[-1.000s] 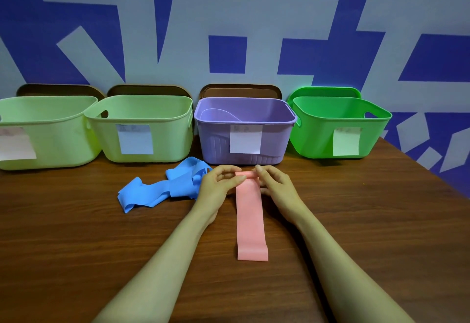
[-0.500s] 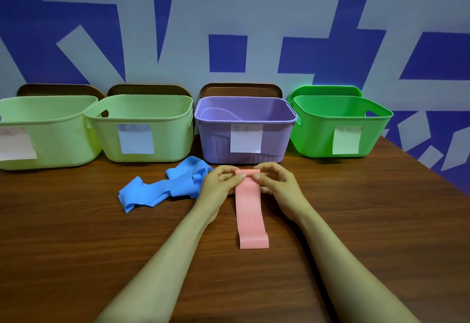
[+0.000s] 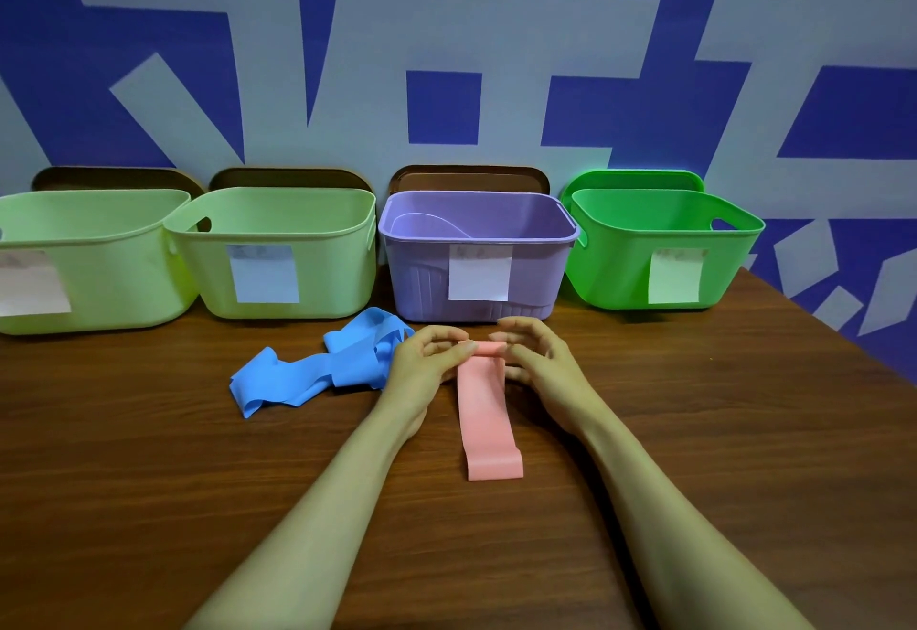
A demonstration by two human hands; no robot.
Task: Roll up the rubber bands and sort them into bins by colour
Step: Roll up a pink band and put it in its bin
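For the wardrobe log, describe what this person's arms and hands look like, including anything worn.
The left forearm and right forearm are bare down to the picture's bottom edge, with no sleeve in view. The left hand and right hand are ungloved; no ring, watch, bracelet or marking shows on either.

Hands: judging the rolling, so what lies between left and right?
The rolled end of the pink band, held by the left hand and the right hand; head view.
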